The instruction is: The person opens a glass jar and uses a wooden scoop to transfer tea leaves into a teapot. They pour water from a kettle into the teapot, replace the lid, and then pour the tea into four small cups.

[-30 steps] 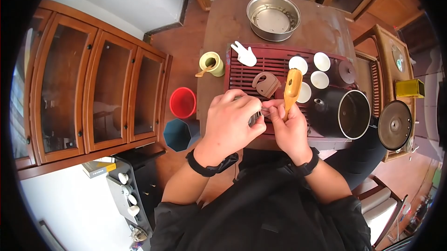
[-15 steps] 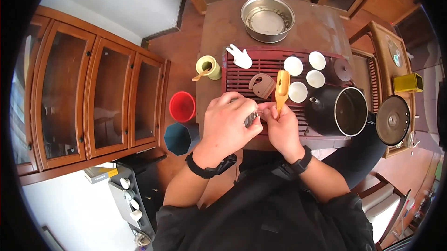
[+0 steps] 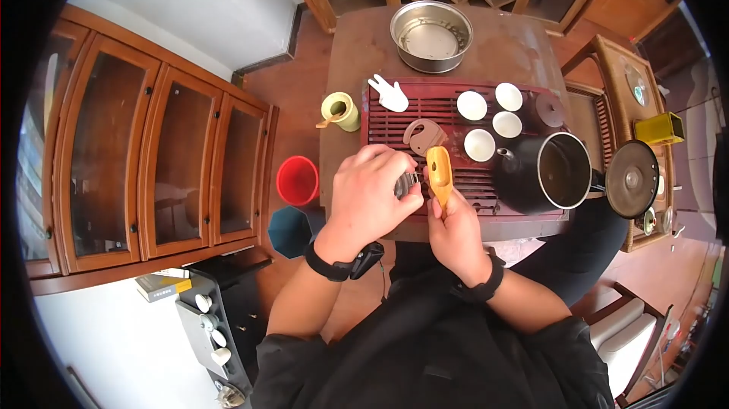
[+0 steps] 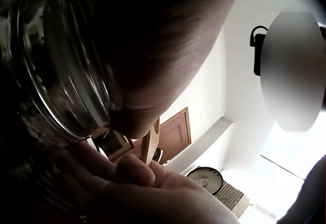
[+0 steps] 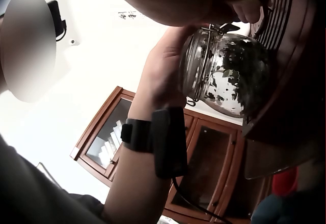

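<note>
My left hand (image 3: 372, 189) grips a glass jar (image 3: 405, 184) from above, mostly hidden beneath the palm. In the right wrist view the jar (image 5: 237, 73) lies on its side, with dark leaves inside and a wire clasp (image 5: 219, 29) by its glass lid. A yellow wooden scoop (image 3: 440, 169) stands up from my right hand (image 3: 457, 236), which pinches its narrow end. Fingers of that hand (image 4: 127, 193) are close below the jar's rim in the left wrist view; whether they touch it I cannot tell.
Around the slatted tea tray (image 3: 391, 124) are a brown clay piece (image 3: 425, 135), a white hand-shaped ornament (image 3: 389, 95), several white cups (image 3: 479, 145) and a black pot (image 3: 543, 170). Behind it stands a metal basin (image 3: 431, 37); at left are a yellow-green holder (image 3: 342, 111) and red bin (image 3: 298, 180).
The scoop has moved left and toward my body along with my right hand, and sits nearer the jar. My left hand keeps its grip on the jar. The head view has shifted slightly.
</note>
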Motion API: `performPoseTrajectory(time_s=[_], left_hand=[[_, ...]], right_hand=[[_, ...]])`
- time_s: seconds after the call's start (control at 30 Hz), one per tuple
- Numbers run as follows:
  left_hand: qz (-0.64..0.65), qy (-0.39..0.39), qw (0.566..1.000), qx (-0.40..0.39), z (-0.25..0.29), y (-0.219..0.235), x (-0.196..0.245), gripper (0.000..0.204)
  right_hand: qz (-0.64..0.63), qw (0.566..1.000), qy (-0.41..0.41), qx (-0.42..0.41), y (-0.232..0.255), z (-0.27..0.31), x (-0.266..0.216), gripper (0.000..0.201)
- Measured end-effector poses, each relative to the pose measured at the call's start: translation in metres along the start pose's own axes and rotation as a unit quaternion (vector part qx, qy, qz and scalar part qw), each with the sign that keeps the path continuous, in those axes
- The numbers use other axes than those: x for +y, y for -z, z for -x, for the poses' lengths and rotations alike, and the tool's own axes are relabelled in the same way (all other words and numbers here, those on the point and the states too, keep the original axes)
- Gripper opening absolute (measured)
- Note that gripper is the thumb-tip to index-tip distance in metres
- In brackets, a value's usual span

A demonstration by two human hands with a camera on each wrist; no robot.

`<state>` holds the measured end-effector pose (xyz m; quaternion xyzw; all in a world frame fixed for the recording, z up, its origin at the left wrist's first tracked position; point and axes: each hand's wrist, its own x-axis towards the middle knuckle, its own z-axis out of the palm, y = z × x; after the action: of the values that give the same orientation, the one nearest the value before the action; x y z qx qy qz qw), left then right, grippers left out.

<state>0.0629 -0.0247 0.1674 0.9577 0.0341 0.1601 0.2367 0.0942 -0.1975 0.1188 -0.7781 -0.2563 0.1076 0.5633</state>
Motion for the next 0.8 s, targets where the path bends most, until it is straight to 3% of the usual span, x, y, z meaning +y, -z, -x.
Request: performPoseTrajectory(time_s=[0.13,0.17,0.23,0.5,0.6,0.67,0.77,0.8], left_hand=[[0.030,-0.005,1.000,0.005,0.002,-0.007,0.002,0.024],[0.023,-0.005,1.000,0.009,0.002,-0.004,0.002,0.025],[0.013,0.006,1.000,0.004,0.003,0.000,0.006,0.026],[-0.021,0.012,1.000,-0.002,0.003,0.001,0.011,0.029],[-0.015,0.003,1.000,-0.002,0.005,-0.003,0.005,0.027],[-0.015,-0.003,1.000,-0.001,0.007,-0.005,0.004,0.026],[-0.012,-0.005,1.000,-0.004,0.009,-0.005,0.001,0.025],[-0.012,-0.001,1.000,-0.007,0.009,-0.004,0.002,0.025]], right_hand=[[0.000,0.999,-0.048,-0.024,0.008,0.005,-0.005,0.031],[-0.022,0.993,-0.099,-0.060,0.009,0.003,-0.007,0.031],[-0.011,0.992,-0.095,-0.088,0.011,0.001,-0.008,0.030],[-0.014,0.996,0.058,-0.073,0.015,0.011,0.000,0.041],[-0.049,0.998,0.016,-0.041,0.038,0.035,-0.016,0.044],[-0.131,0.991,0.007,-0.026,0.065,0.055,-0.036,0.035],[-0.134,0.981,0.138,0.017,0.127,0.068,-0.070,0.024],[-0.132,0.982,0.130,0.046,0.147,0.074,-0.081,0.028]])
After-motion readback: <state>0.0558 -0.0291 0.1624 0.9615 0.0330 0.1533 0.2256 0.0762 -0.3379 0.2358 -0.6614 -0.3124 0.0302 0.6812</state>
